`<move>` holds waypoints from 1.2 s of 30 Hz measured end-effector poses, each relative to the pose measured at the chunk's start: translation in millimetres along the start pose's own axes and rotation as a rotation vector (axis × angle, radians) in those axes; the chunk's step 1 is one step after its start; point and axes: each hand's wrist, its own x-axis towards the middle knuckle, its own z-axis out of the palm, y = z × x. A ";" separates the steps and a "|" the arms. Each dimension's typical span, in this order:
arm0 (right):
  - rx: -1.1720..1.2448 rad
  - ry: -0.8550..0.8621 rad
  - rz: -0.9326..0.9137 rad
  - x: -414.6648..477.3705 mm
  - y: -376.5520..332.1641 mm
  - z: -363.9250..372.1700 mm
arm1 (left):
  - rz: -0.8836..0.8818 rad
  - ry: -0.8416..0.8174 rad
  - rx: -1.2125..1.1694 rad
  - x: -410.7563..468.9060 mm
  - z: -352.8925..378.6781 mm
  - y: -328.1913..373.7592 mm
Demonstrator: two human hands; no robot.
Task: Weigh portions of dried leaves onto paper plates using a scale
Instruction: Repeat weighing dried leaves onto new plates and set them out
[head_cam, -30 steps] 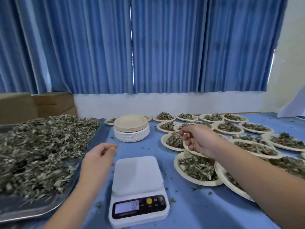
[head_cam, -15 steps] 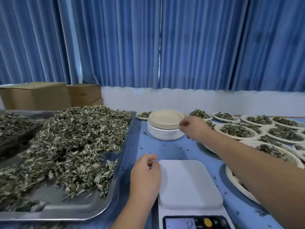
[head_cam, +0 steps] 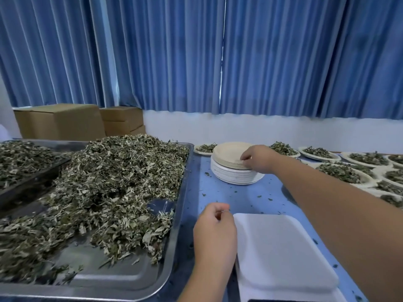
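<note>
Well along: many filled plates sit at 2 o'clock of the scale, but the tray at 9 o'clock is heaped with dried leaves, so plenty is left; the scale platform is bare, next portion not started. Right hand at 12 o'clock, fingers pinching the rim of the top plate on the stack of paper plates; left hand at the scale's left edge, fingers loosely curled, nothing seen in them. No readable writing: cardboard boxes blank, scale display cut off.
</note>
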 end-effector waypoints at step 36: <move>1.087 0.313 0.106 -228.3 21.1 13.9 | -0.149 -0.136 -0.296 -15.4 -21.0 13.3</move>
